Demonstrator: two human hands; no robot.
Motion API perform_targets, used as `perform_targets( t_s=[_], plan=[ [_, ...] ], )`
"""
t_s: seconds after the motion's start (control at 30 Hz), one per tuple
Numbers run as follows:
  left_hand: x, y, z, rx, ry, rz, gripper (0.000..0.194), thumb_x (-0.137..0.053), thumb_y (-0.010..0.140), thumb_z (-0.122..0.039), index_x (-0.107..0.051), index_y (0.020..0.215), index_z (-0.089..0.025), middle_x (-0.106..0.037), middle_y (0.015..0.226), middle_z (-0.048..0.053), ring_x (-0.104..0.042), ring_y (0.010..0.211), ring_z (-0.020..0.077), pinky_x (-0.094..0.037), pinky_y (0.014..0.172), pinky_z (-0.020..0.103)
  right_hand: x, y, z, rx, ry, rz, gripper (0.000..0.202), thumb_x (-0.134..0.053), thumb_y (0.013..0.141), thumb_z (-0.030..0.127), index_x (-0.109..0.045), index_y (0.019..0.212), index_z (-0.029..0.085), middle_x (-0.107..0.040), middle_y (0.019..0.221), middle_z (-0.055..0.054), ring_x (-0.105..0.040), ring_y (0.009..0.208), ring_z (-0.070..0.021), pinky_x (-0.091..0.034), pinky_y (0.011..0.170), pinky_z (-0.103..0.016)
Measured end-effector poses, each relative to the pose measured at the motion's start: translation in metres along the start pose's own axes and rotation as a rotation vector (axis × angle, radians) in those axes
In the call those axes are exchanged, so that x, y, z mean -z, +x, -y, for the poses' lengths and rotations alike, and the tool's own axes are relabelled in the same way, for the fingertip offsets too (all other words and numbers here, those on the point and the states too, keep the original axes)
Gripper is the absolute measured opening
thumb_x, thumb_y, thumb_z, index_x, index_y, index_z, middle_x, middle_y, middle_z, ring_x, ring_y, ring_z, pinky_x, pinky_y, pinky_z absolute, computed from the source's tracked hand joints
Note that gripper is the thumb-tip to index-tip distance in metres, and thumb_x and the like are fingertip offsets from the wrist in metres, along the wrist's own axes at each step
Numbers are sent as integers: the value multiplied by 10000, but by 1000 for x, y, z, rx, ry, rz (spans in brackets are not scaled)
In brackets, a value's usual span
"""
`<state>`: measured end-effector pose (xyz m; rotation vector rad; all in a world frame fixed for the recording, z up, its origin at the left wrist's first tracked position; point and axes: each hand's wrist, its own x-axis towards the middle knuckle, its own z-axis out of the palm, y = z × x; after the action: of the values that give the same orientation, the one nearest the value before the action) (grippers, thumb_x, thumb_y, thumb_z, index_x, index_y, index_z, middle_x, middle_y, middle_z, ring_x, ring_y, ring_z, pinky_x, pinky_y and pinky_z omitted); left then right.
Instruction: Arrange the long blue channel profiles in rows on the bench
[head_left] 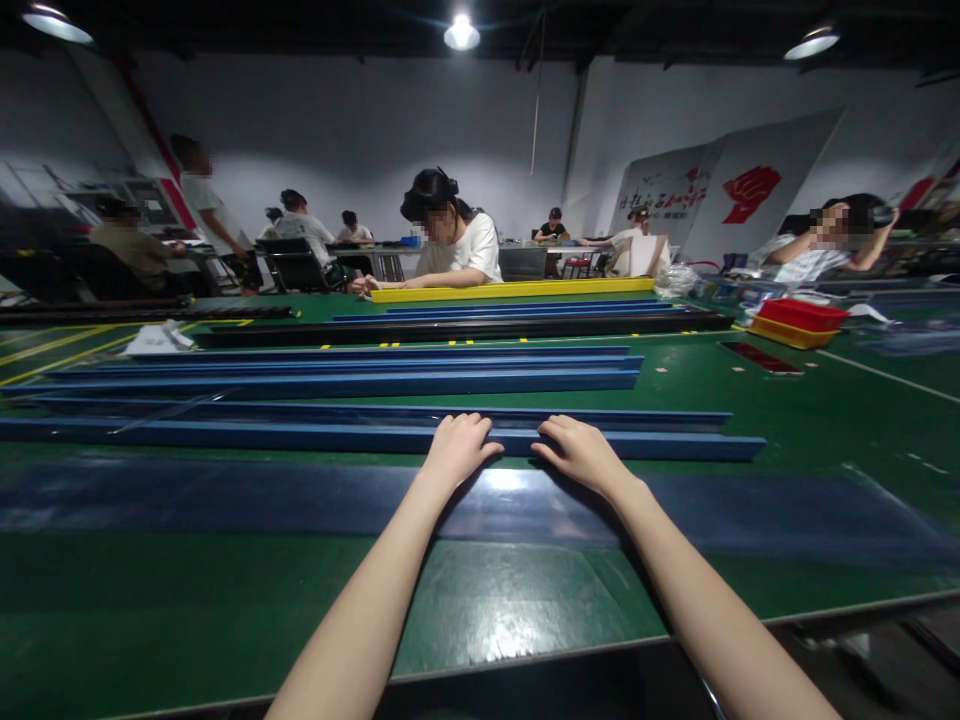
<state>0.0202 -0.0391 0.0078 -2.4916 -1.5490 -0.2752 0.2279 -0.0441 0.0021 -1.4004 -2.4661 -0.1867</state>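
A long blue channel-shaped rail (367, 433) lies across the table in front of me. My left hand (463, 446) rests over it with its fingers bent across the top and the thumb pointing inward. A short gap to the right, my right hand (577, 448) grips the same rail in a mirrored way. The fingertips of both hands are partly hidden behind the rail. Between the rail and me, a long clear plastic sleeve (225, 500) lies flat, passing under my forearms.
Several more blue rails (450, 382) lie parallel behind, then dark rails (480, 328) and a yellow rail (517, 290). A person (457, 240) sits opposite. Red and yellow bins (799, 322) and a phone (761, 358) lie at the right. The table's front edge (525, 655) is close to me.
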Motion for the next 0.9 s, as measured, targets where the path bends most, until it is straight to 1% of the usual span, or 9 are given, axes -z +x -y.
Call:
perform_targets(
  t_s=[0.1, 0.23, 0.37, 0.57, 0.73, 0.9],
  plan=[
    [0, 0, 0, 0, -3, 1, 286, -507, 822, -445, -577, 894, -177, -636, 944, 48, -578, 920, 218, -396, 743, 309, -4, 2, 2, 7, 22, -13, 179, -435, 876, 290, -579, 887, 184, -600, 890, -57, -536, 835, -158, -359, 676, -236],
    [0, 0, 0, 8, -2, 1, 284, -504, 823, -444, -577, 899, -180, -637, 956, 48, -579, 920, 219, -395, 751, 311, -4, 2, 0, 13, 41, -34, 142, -460, 863, 256, -578, 835, 180, -595, 859, -52, -525, 817, -155, -340, 668, -234],
    [-1, 0, 1, 3, -4, -4, 284, -500, 825, -447, -574, 897, -182, -637, 950, 47, -578, 919, 219, -393, 752, 310, -3, 3, -3, 11, 36, -49, 138, -488, 847, 259, -592, 801, 181, -607, 824, -43, -528, 776, -152, -318, 660, -240],
    [-1, 0, 1, 13, -9, -6, 284, -492, 827, -452, -560, 909, -189, -635, 955, 47, -578, 905, 214, -388, 744, 306, -1, 6, -5, 23, 25, -39, 144, -510, 828, 269, -616, 784, 181, -629, 805, -34, -537, 726, -147, -303, 653, -247],
    [1, -1, 0, 6, -27, -14, 288, -484, 832, -452, -560, 925, -190, -633, 965, 51, -568, 922, 213, -384, 753, 304, 4, 3, -7, -28, 27, -8, 138, -505, 813, 248, -626, 785, 188, -637, 802, -34, -559, 760, -150, -304, 623, -230],
    [3, 0, 1, 6, -39, -27, 281, -491, 830, -447, -557, 937, -197, -630, 975, 45, -561, 931, 209, -380, 749, 297, 11, -5, -19, -103, 10, 22, 161, -483, 813, 260, -631, 795, 200, -652, 821, -30, -576, 781, -155, -303, 602, -224]
  ],
)
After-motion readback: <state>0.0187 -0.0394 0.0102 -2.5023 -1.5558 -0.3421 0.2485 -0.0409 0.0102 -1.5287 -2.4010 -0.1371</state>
